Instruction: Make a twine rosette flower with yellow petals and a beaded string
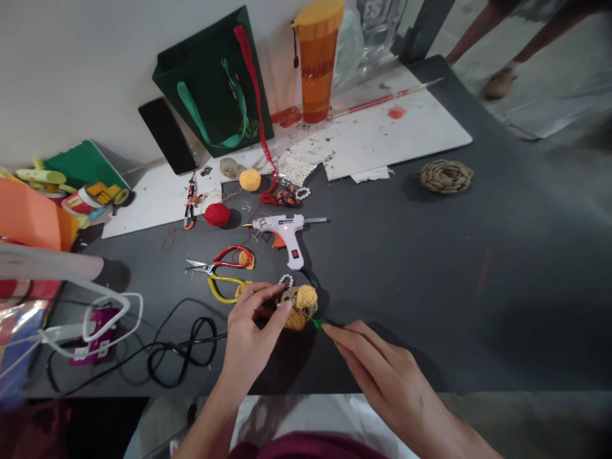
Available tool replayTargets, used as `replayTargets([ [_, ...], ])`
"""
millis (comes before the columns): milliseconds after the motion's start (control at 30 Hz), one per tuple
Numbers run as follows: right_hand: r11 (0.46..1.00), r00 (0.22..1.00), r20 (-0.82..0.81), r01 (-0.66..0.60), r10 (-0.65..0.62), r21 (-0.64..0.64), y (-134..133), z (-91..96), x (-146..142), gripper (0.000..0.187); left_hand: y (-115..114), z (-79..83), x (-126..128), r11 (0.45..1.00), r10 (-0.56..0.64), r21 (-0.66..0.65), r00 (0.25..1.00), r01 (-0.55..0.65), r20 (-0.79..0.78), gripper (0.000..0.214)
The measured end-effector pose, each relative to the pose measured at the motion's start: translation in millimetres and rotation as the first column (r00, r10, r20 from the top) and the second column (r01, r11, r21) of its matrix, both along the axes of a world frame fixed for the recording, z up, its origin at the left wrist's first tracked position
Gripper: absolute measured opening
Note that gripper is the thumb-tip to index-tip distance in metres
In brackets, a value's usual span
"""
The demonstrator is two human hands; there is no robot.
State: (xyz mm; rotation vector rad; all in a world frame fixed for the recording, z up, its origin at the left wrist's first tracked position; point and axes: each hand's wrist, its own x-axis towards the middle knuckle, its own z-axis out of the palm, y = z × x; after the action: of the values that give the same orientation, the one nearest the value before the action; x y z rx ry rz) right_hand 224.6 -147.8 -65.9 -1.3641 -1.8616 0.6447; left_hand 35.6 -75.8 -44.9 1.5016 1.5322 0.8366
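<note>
My left hand (253, 325) is closed on a small grey-brown crocheted piece (289, 296) with two yellow-orange crocheted parts (306, 297) on it. A ring of white beads (286, 279) shows at its far side. My right hand (375, 350) pinches a thin tool with a green part (318, 324); its tip meets the crocheted piece, and its exact kind is too small to tell. Just beyond my hands lies a white hot glue gun (291, 233) with a small red light. Scissors (224, 264) with red and yellow handles rest left of it, near small yellow crocheted bits (246, 258).
Balls of red yarn (217, 215) and yellow yarn (250, 180) sit behind the scissors. Black cable (182, 347) loops at the left. A dark green paper bag (215, 83), phone (167, 136) and orange bottle (318, 70) stand at the back. A coiled rope piece (446, 176) lies right.
</note>
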Motion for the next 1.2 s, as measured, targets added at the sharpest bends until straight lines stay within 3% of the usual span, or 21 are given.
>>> replayTargets([
  [400, 0.999, 0.996, -0.081, 0.018, -0.022, -0.046, 1, -1.2, 0, 0.028, 4, -1.4, -11, 0.985, 0.159, 0.049, 0.979, -0.167, 0.129, 0.018],
  [533, 0.998, 0.995, -0.091, 0.036, -0.041, -0.054, 2, -0.3, -2, 0.027, -2, -1.0, -8, 0.99, 0.094, 0.103, 0.994, -0.1, 0.06, 0.016],
  [767, 0.998, 0.996, -0.086, 0.027, -0.032, -0.06, 3, -1.8, -5, 0.028, -5, -4.1, 0, 0.997, 0.001, 0.081, 1.0, -0.001, 0.001, 0.015],
  [1200, 0.99, 0.985, 0.13, 0.098, -0.111, 0.101, 7, -8.2, -18, 0.03, -2, -11.1, 0, 0.999, 0.026, -0.043, 0.996, -0.023, 0.081, 0.016],
])
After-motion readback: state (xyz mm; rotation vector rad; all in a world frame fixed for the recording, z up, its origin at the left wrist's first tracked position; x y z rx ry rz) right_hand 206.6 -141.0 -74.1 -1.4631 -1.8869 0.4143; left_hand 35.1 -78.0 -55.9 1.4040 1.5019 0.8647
